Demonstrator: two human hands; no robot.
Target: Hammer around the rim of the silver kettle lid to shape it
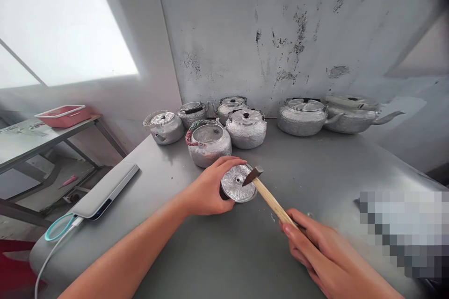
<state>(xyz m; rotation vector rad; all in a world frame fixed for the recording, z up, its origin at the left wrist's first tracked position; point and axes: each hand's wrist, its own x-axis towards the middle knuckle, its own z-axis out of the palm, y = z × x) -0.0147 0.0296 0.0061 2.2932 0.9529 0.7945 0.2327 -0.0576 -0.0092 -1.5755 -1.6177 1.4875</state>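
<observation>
My left hand grips a round, dented aluminium kettle lid by its edge, thumb at the near side and fingers at the far side. A small hole shows at the lid's middle, and something dark sits under its left edge. My right hand is closed round the wooden handle of a hammer. The dark hammer head is over the lid's right part, its pointed end toward the surface; whether it touches, I cannot tell. Just behind the lid stands a lidless kettle with a red and green wrapped handle.
Several aluminium kettles stand toward the back, among them a lidded kettle and a spouted kettle. A power bank with a cable lies on the grey table at left. A pink basket rests on a side table. A blurred patch covers the right.
</observation>
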